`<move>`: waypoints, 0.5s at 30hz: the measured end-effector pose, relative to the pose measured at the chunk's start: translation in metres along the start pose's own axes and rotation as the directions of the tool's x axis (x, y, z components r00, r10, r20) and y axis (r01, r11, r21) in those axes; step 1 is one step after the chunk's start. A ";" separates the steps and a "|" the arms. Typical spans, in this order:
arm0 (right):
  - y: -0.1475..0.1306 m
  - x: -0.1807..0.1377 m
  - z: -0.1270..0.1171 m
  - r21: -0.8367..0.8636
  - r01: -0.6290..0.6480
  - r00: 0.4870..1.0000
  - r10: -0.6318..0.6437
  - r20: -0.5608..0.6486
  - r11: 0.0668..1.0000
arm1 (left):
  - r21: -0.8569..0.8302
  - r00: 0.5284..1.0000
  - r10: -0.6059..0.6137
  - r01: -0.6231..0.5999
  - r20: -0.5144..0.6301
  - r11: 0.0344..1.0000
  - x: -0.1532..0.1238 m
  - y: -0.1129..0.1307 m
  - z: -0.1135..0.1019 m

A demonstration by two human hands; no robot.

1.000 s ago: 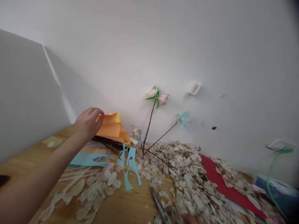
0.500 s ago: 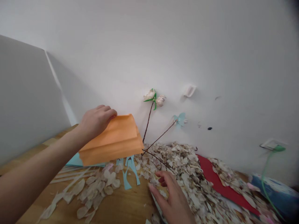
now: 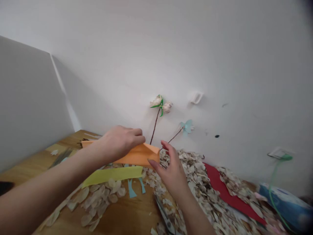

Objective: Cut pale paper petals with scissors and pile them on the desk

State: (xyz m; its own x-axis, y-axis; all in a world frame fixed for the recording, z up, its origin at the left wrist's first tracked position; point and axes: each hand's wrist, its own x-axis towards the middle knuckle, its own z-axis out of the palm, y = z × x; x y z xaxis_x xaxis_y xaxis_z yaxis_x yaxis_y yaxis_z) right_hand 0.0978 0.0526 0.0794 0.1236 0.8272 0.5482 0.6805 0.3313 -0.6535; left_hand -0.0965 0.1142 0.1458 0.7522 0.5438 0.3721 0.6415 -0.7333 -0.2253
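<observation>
My left hand (image 3: pixel 121 143) grips a folded sheet of orange paper (image 3: pixel 141 155) from above and holds it over the wooden table (image 3: pixel 127 218). My right hand (image 3: pixel 171 171) reaches up from below, its thumb and fingers touching the orange paper's right corner. A yellow paper strip (image 3: pixel 112 174) hangs just under the orange sheet. Blue paper cut-outs (image 3: pixel 133 189) lie on the table beneath both.
A heap of pale petal-shaped scraps (image 3: pixel 198 186) covers the table's right half, over a red sheet (image 3: pixel 225 192). Scissors (image 3: pixel 163 215) lie near the front. Twigs with paper flowers (image 3: pixel 161 104) lean on the white wall. A blue packet (image 3: pixel 286 205) sits far right.
My left hand has carried the orange paper right and toward me. My right hand rose from the scraps by the scissors to the paper's corner. A yellow strip came into view.
</observation>
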 end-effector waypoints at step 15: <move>0.008 -0.018 -0.003 0.833 -0.281 0.747 0.653 -0.122 0.477 | -0.731 0.563 -0.680 -0.185 0.470 -0.657 -0.052 0.140 0.131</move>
State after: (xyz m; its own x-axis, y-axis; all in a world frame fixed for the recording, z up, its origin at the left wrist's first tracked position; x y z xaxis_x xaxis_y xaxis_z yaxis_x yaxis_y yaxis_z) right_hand 0.1031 0.0391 0.0658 0.6253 0.7790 0.0464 -0.3112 0.3035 -0.9006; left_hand -0.0255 0.0368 -0.0230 0.0577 0.9965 -0.0604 -0.6705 0.0835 0.7372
